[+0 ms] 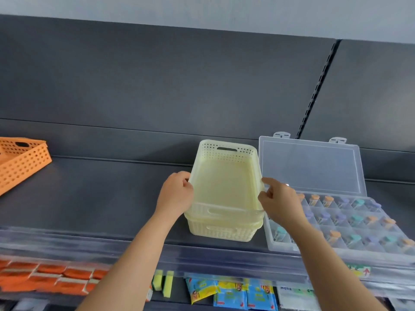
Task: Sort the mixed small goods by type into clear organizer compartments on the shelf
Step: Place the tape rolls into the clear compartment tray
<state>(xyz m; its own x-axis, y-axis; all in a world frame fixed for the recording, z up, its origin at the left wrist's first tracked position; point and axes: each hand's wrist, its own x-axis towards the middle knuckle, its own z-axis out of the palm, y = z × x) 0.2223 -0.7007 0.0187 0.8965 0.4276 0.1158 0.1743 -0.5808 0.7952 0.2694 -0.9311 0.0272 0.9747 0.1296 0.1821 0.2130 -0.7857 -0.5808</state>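
Your left hand (pixel 176 193) is curled round the left rim of the upper yellow basket (pixel 224 153), and your right hand (pixel 279 202) pinches its right rim between thumb and fingers, so both hands are closed on it. This basket sits nested in a lower yellow basket (pixel 221 231) on the shelf (pixel 101 198), and I see nothing inside it. Its long axis runs away from you toward the back panel, and your hands hold it across the short way.

Just right of the basket lies the clear organizer (pixel 283 248), with its lid (pixel 310 164) standing open. Small capped bottles (pixel 357 218) are in its compartments. Your right hand is in the narrow gap between basket and organizer, so I judge a lift should go straight up, or the knuckles may knock the organizer.

Far left of the basket rests an orange basket (pixel 20 160). Below the basket, packets (pixel 233 292) lie on a lower shelf.
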